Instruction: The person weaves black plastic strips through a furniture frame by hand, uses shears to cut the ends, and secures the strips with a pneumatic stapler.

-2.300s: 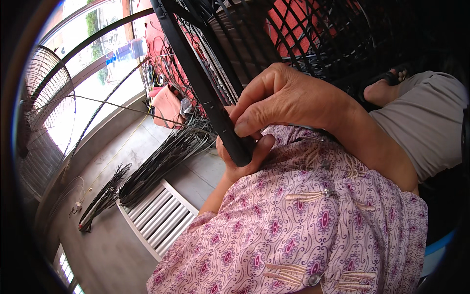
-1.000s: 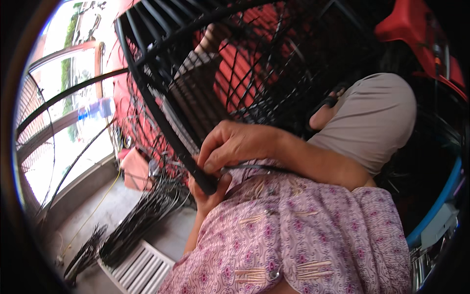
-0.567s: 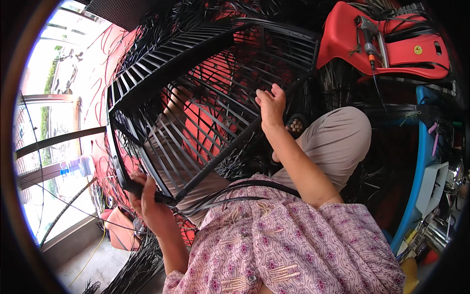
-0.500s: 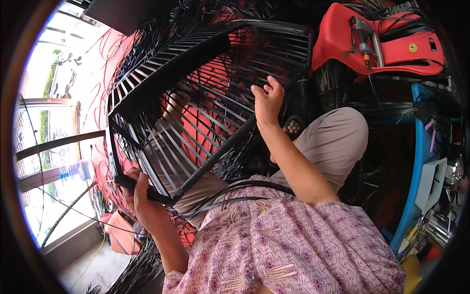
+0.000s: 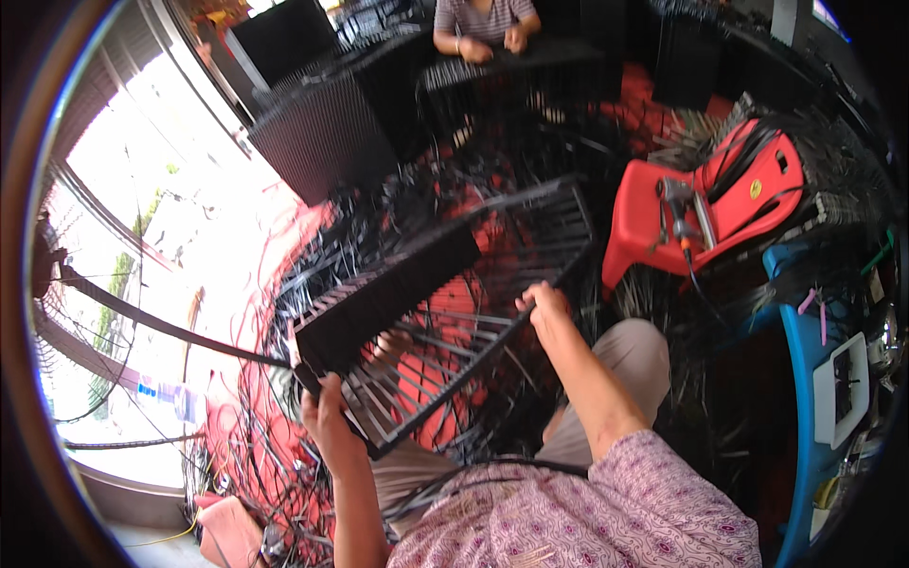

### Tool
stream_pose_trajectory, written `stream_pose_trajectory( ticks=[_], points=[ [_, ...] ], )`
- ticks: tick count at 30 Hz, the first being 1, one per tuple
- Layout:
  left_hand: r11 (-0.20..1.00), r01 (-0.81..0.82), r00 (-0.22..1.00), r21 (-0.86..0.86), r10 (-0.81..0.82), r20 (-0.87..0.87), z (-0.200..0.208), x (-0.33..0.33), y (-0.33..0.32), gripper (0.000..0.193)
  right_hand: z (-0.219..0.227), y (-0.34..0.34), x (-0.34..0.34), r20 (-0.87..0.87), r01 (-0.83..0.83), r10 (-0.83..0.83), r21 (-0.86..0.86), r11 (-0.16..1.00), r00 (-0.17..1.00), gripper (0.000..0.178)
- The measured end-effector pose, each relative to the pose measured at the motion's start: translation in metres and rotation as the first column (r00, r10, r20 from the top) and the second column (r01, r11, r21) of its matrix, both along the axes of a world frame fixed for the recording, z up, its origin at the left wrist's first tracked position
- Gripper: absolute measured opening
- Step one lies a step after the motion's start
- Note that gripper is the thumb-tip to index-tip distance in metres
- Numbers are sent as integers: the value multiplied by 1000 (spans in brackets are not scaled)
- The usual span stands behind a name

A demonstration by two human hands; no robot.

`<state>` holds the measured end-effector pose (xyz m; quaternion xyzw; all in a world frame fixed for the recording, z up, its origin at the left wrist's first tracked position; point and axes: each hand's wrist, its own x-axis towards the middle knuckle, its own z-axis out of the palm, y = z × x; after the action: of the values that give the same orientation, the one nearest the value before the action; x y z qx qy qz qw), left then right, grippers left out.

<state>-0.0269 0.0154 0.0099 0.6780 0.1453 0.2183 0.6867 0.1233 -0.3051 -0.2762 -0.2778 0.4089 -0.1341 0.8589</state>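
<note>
The left hand (image 5: 329, 417) grasps the near-left corner of the black slatted frame (image 5: 390, 305), thumb uppermost. The frame extends from this hand forward and to the right, tilted, above the person's lap. The right hand (image 5: 547, 308) is positioned at the frame's near rail, fingers partly bent; motion blur prevents telling whether it grips the rail or only rests against it.

Beyond and to the right of the right hand stands a red plastic chair (image 5: 632, 216), carrying a corded power tool (image 5: 676, 201) with an orange tip. Farther right of that hand is a blue rim (image 5: 801, 364). Loose black strips (image 5: 350, 222) lie forward of the left hand. A pink bag (image 5: 230, 532) sits behind and left of the left hand. A co-worker (image 5: 485, 21) is located well beyond both hands.
</note>
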Motion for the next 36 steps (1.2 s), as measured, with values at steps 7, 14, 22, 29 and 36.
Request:
stream_pose_trajectory(
  ticks=[7, 14, 22, 29, 36],
  points=[
    [974, 179, 980, -142, -165, 107, -5, -39, -22, 9, 46, -41, -47, 133, 152, -173, 151, 977, 976, 75],
    [925, 200, 970, -322, -234, -71, -78, -32, -60, 16, 139, -126, -23, 345, 248, -147, -268, 931, 927, 77],
    [745, 287, 852, -602, -486, -195, -96, -35, -85, 17, 67, -216, -11, -7, -16, 15, -375, 927, 1000, 73],
    [671, 428, 753, -605, -635, -172, -134, -52, -26, 23, 52, -213, -14, -55, -189, 182, -351, 917, 982, 80],
    [530, 559, 529, -637, -820, -218, -115, -33, -3, 33, 46, -226, -25, -99, -272, 255, -409, 871, 962, 82]
  ],
)
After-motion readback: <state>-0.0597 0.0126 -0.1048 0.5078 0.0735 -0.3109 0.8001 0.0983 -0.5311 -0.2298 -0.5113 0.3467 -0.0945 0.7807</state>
